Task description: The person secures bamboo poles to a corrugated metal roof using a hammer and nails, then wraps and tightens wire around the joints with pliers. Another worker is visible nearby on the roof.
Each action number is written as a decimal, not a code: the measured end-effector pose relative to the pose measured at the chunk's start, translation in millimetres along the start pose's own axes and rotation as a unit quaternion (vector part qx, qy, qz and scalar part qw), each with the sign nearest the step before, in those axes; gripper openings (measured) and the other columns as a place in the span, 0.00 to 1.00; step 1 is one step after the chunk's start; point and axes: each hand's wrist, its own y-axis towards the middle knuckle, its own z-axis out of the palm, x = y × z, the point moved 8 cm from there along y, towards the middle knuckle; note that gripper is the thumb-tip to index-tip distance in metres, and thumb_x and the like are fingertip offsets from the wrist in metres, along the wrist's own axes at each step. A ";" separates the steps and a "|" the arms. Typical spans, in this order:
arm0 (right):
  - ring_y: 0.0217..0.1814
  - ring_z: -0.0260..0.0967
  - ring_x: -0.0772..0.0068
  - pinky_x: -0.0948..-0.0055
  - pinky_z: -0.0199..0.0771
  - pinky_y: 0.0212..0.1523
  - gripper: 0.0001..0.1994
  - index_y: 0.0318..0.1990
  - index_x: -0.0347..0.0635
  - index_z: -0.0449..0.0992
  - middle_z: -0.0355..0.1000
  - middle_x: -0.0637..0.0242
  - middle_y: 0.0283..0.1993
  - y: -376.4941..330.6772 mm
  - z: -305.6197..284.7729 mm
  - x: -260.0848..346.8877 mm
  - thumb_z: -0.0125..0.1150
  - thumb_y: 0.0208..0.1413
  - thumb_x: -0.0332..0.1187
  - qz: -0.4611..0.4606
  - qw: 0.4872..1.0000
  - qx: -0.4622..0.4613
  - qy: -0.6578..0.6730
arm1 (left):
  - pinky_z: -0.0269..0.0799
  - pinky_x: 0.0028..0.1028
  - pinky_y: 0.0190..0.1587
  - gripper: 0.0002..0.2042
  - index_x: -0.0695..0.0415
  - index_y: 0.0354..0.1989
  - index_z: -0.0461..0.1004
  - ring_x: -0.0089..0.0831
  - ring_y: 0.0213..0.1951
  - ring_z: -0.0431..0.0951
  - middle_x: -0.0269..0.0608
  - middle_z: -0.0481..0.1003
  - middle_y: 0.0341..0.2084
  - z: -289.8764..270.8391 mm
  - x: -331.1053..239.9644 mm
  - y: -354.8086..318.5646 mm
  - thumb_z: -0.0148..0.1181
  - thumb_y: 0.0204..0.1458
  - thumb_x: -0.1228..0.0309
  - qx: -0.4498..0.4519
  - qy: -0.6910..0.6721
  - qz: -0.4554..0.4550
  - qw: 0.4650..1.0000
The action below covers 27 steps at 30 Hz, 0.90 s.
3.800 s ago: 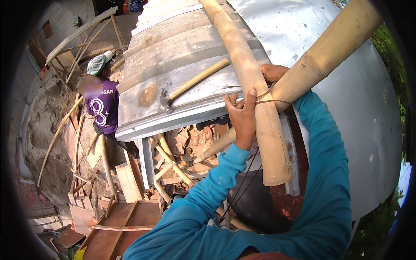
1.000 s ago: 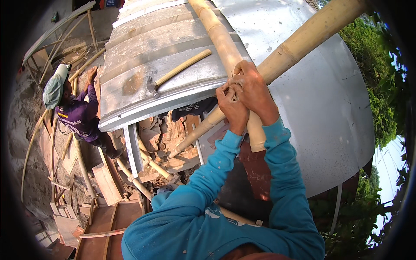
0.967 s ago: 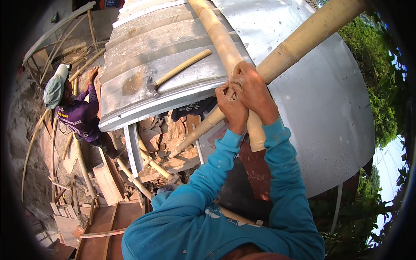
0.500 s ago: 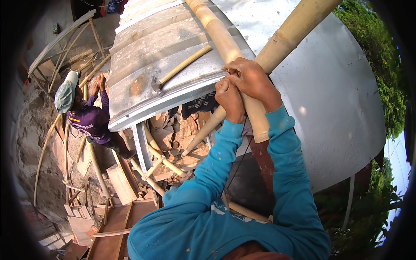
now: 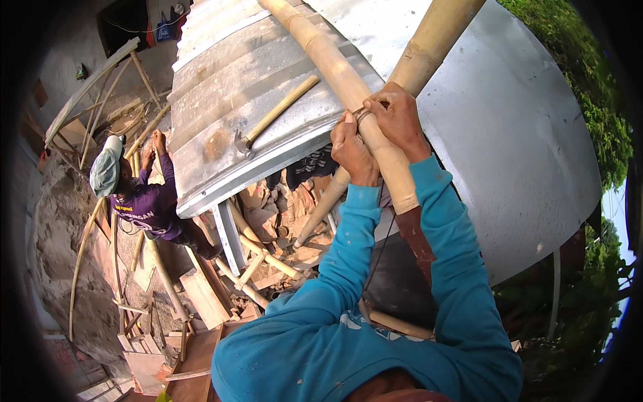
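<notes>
Across the upper bamboo pole [image 5: 326,58], toward its near end, a thin dark strand [image 5: 363,114] lies looped, close to where a second pole [image 5: 432,50] crosses beneath. Left hand [image 5: 355,154]: fingers pinched tight on the strand, left flank of the pole. Right hand [image 5: 400,122]: fingers likewise closed on it, opposite flank. Claw hammer [image 5: 281,112] nearby, lying on ribbed metal roofing [image 5: 221,90]. Farther left, co-worker [image 5: 144,208] in purple, hands raised.
</notes>
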 end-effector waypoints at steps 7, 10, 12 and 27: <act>0.40 0.76 0.49 0.59 0.75 0.42 0.06 0.32 0.33 0.83 0.76 0.50 0.36 -1.5 -2.2 2.6 0.68 0.51 0.28 0.011 1.000 0.003 0.025 | 0.73 0.26 0.48 0.12 0.70 0.47 0.80 0.25 0.46 0.75 0.42 0.77 0.42 7.7 -26.2 -5.8 0.59 0.62 0.72 -0.003 0.185 0.120 0.975; 0.42 0.75 0.49 0.59 0.75 0.44 0.06 0.35 0.34 0.83 0.77 0.51 0.36 -3.2 -1.8 9.3 0.66 0.52 0.28 -0.039 0.999 0.011 0.018 | 0.73 0.27 0.47 0.13 0.69 0.48 0.80 0.26 0.44 0.76 0.43 0.78 0.43 11.9 -26.3 -6.2 0.58 0.62 0.73 -0.004 0.169 0.100 0.981; 0.42 0.75 0.50 0.58 0.74 0.45 0.06 0.37 0.35 0.83 0.77 0.52 0.37 -3.0 1.9 16.2 0.65 0.53 0.27 -0.044 0.998 0.033 0.016 | 0.73 0.26 0.47 0.13 0.68 0.48 0.81 0.26 0.44 0.77 0.44 0.78 0.45 13.9 -25.6 -2.9 0.57 0.62 0.73 -0.003 0.150 0.100 0.984; 0.36 0.74 0.44 0.55 0.74 0.39 0.06 0.35 0.34 0.81 0.74 0.49 0.34 3.3 19.2 30.3 0.66 0.54 0.29 -0.072 0.987 0.074 -0.122 | 0.74 0.26 0.52 0.14 0.72 0.47 0.79 0.27 0.47 0.78 0.47 0.80 0.46 5.1 -23.5 -9.9 0.57 0.64 0.71 0.016 0.172 0.088 0.981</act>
